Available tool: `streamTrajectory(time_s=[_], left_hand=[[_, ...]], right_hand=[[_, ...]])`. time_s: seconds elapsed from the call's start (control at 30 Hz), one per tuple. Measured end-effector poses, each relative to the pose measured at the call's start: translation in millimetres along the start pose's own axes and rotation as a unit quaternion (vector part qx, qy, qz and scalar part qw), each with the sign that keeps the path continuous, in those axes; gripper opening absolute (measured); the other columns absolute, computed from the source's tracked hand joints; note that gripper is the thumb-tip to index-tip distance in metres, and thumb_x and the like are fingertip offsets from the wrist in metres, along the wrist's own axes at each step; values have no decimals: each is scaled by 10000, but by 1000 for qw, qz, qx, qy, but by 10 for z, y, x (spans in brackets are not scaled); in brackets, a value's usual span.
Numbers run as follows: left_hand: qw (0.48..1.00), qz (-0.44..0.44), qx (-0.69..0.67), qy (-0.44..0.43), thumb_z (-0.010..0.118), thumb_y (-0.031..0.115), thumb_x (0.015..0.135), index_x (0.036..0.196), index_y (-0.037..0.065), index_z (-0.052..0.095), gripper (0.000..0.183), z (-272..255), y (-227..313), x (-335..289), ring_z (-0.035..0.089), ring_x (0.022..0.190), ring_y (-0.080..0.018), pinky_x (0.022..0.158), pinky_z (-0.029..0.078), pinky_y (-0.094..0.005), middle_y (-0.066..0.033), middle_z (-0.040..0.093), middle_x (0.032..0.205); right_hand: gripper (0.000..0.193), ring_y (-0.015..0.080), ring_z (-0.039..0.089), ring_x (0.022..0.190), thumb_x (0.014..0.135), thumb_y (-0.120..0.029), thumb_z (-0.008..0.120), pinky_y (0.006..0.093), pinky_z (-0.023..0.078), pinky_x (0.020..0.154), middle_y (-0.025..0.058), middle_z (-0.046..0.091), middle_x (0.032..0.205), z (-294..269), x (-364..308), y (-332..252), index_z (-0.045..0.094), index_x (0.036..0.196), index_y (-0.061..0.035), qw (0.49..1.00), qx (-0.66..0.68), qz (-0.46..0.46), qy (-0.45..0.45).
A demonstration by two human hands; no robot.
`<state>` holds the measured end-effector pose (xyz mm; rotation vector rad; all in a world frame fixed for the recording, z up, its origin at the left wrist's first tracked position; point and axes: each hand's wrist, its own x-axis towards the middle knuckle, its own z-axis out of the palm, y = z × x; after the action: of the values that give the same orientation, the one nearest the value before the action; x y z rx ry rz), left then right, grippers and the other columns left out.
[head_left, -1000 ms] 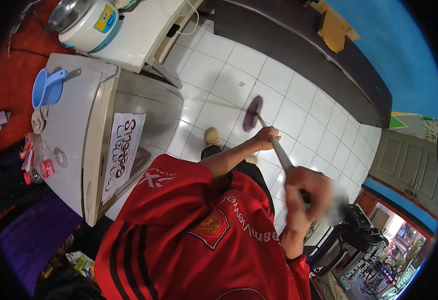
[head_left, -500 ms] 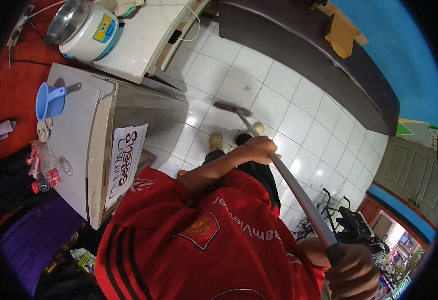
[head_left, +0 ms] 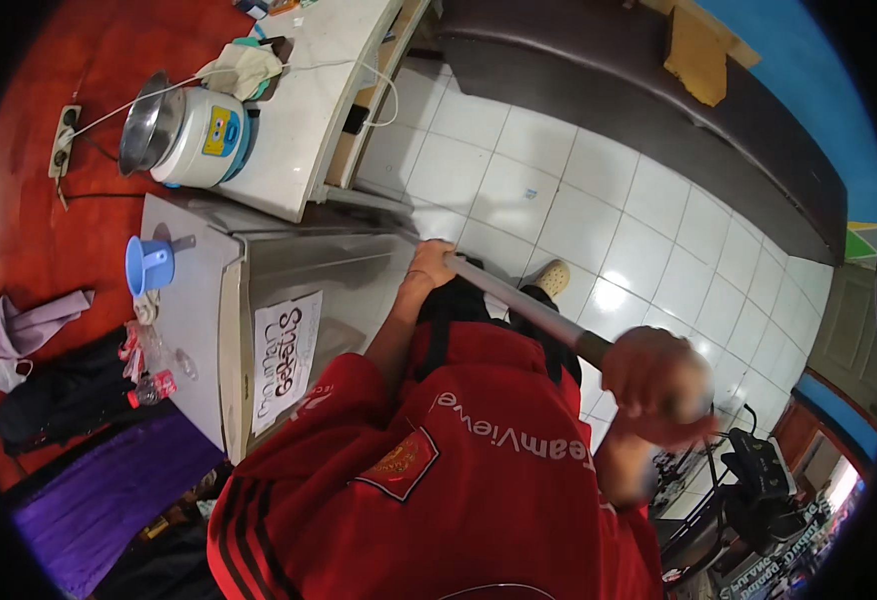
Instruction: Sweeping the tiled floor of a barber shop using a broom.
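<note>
The grey pole of a long-handled mop (head_left: pixel 524 297) slants across in front of me. My left hand (head_left: pixel 431 262) is closed around its lower part, beside the fridge. My right hand (head_left: pixel 654 385), blurred by motion, grips the dark upper end at the right. Past my left hand a thin stretch of the pole runs toward the gap between the fridge and the white table. Its head cannot be made out now.
To my left stands a grey fridge (head_left: pixel 197 290) with a blue dipper (head_left: pixel 151 265) on it. A white table (head_left: pixel 319 100) bears a rice cooker (head_left: pixel 204 138) and a cable. A dark brown bench (head_left: pixel 599 80) lines the far side of the tiled floor (head_left: pixel 519 160). A parked motorbike (head_left: pixel 759 480) is at the right.
Both hands have shifted left with the mop, my right hand also upward. The mop head, earlier on the tiles before my feet, has gone out of sight toward the fridge. The view has turned left.
</note>
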<state>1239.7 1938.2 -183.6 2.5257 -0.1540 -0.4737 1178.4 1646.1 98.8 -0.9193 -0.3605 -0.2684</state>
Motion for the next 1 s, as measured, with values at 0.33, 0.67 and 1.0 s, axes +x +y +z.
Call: streamTrajectory(time_s=[0.33,0.67,1.0], left_hand=[[992,-59,108,25,686,141,669,786,57,647,149,-499,-1791,309,614,894,-367,821,496,-438,-176,642,876],[967,-57,209,-135,736,140,681,901,47,652,253,124,-1893,520,589,1007,-306,873,487,-402,-181,638,973],[962,120,155,-187,768,182,625,828,47,701,252,84,-565,168,669,848,-325,781,541,-388,-164,680,847]], right_hand=[[627,248,543,714,1006,-438,192,413,452,843,124,519,665,494,-275,1335,429,580,-43,962,-145,210,95],[575,220,433,600,1016,-351,248,391,418,793,72,388,561,776,-454,1734,361,524,-76,932,-121,243,242],[592,178,349,444,1007,-396,197,357,389,597,27,334,464,874,-532,748,289,481,-138,933,-147,128,304]])
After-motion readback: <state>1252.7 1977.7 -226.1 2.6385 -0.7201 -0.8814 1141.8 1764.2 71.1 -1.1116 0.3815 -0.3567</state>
